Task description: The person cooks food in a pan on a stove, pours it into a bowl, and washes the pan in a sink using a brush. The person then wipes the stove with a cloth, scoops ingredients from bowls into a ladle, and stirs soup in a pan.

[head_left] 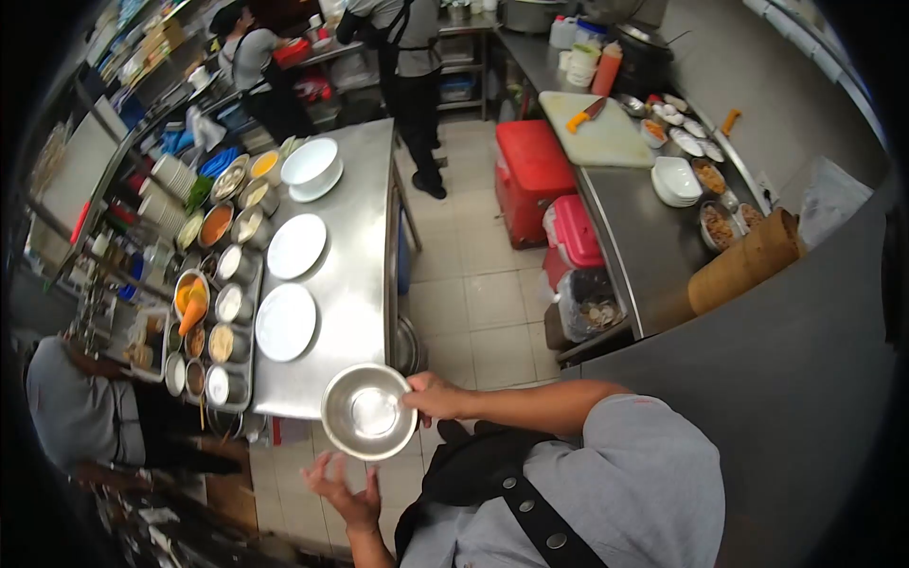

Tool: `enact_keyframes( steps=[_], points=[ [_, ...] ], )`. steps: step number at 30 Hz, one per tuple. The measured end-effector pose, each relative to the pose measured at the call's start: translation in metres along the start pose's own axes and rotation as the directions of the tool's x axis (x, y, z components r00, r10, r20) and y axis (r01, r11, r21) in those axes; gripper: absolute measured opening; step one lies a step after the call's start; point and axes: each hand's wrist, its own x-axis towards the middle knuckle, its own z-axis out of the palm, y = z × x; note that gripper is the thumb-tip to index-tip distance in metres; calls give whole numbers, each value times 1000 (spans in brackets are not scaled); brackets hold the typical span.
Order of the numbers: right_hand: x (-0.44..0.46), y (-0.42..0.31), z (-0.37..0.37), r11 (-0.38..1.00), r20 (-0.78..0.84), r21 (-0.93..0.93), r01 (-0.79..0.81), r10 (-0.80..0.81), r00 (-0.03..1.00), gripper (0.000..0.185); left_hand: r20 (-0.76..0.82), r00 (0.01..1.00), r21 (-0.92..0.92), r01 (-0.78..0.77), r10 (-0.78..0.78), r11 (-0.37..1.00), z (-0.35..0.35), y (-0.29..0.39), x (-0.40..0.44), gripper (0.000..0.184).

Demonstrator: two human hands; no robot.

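One steel bowl [369, 414] is in our right hand [434, 399], gripped by its rim at the near end of the steel desk [360, 246], its inside catching the light. Our left hand [346, 492] is near it, fingers spread wide. Along the desk's side we see tubs [250, 267] in rows: several hold something white [230, 262], one an orange-red sauce [217, 223], another something yellow [266, 167], another a carrot [195, 311]. Two plates [297, 246] lie flat beside them, with white bowls [311, 166] farther along. On the other desk [625, 222] we find stacked dishes [675, 184] and brown food [709, 175] in bowls, too small to identify.
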Motion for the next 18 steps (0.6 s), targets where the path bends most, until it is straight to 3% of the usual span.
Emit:
enact_keyframes(
  steps=[1, 3, 4, 5, 6, 8, 11, 12, 16, 18],
  points=[
    [3, -9, -18, 999, -75, -44, 24, -27, 997, 32, -101, 995, -21, -1, -1, 1000, 3, -14, 0, 42],
    [2, -29, -57, 998, -207, 15, 66, -61, 976, 29, -234, 917, -169, 288, -322, 942, 36, -76, -30, 38],
    [1, -39, -79, 991, -286, 50, 122, -103, 953, 27, -134, 843, -265, 476, -521, 838, 64, -124, -61, 37],
    [-2, -50, -101, 983, -384, 74, 169, -129, 914, 28, 148, 740, -352, 659, -656, 664, 89, -171, -93, 39],
    [-5, -59, -124, 971, -476, 95, 219, -149, 867, 28, 198, 792, -132, 605, -577, 785, 106, -189, -115, 24],
    [-12, -72, -171, 939, -616, 103, 329, -200, 762, 29, 567, 531, 90, 720, -630, 688, 132, -201, -126, 24],
    [-24, -92, -249, 860, -783, 92, 501, -248, 570, 30, 750, 334, 122, 779, -571, 616, 186, -160, -82, 24],
    [-28, -103, -275, 823, -843, 95, 560, -232, 485, 28, 774, 312, 114, 787, -551, 607, 206, -148, -64, 24],
    [-35, -130, -418, 673, -866, 154, 723, -260, 427, 26, 811, 290, 60, 823, -508, 565, 286, -99, 21, 23],
    [-28, -141, -502, 700, -914, 100, 707, -217, 344, 27, 800, 299, 27, 848, -521, 529, 317, -80, 59, 23]
  ],
)
